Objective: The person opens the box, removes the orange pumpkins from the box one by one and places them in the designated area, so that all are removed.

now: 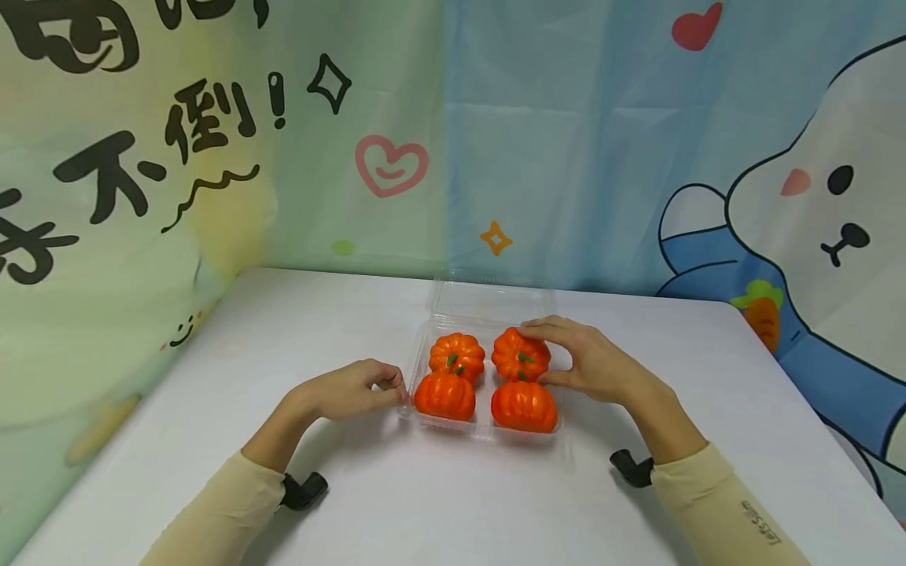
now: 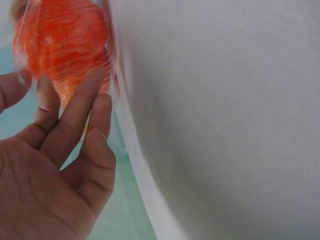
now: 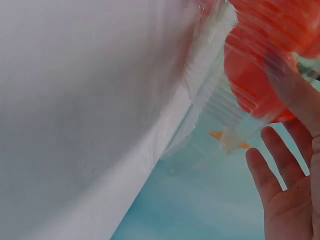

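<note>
Four-part clear plastic box [image 1: 484, 428] lies open on the table, its lid [image 1: 493, 300] folded back behind it. Several small orange toy pumpkins with green stems sit in it: near left [image 1: 444, 395], near right [image 1: 524, 407], far left [image 1: 456, 355] and far right [image 1: 520, 354]. My right hand [image 1: 594, 365] grips the far right pumpkin, fingers at its back and thumb by its front right side. At the box's left edge, my left hand [image 1: 354, 389] holds the rim by thumb and fingers. In the left wrist view, its fingers [image 2: 80, 107] lie against the ribbed wall.
The white table [image 1: 453, 503] reaches back to a printed cloth backdrop [image 1: 524, 141] with a cartoon animal on the right. Black wrist mounts [image 1: 304, 491] sit by both cuffs, close above the tabletop. The box's lid stands near the table's back edge.
</note>
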`<state>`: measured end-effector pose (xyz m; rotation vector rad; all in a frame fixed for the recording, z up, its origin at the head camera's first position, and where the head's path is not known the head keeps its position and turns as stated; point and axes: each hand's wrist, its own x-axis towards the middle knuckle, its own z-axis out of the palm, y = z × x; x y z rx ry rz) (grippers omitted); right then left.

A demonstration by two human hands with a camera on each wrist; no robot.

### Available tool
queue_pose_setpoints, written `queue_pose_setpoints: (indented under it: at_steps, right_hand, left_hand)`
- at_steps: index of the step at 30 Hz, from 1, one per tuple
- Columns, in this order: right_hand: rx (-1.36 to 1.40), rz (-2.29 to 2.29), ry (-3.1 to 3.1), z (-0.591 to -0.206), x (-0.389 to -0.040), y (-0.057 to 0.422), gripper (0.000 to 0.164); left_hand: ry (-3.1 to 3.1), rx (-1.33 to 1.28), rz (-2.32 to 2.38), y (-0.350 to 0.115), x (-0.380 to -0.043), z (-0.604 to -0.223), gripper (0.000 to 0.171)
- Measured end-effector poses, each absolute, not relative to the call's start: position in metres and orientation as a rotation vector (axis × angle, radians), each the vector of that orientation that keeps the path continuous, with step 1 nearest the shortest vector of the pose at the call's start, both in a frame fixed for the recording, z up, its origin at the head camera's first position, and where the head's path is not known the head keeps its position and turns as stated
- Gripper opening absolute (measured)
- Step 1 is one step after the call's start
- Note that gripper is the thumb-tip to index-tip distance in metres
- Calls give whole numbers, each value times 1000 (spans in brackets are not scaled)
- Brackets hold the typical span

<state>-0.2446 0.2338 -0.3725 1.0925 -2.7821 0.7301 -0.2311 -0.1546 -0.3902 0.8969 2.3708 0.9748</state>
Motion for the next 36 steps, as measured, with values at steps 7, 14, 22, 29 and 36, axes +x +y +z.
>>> queue_pose_setpoints:
  at_steps: [7, 14, 22, 29, 36]
  right_hand:
    - [1133, 787, -2561, -370, -248, 242, 71]
    - [1111, 770, -2458, -372, -251, 251, 75]
    - [996, 736, -2404, -374, -253, 269, 78]
    - [874, 751, -2419, -376, -252, 293, 81]
    - [716, 747, -2411, -374, -248, 323, 83]
  left_hand:
    - [2366, 888, 982, -155, -232, -391, 20]
    - [2359, 895, 985, -156, -232, -392, 20]
    - [2358, 898, 985, -157, -233, -392, 18]
    - [2360, 878, 974, -158, -232, -392, 19]
    - [2349, 875, 999, -157, -231, -392, 18]
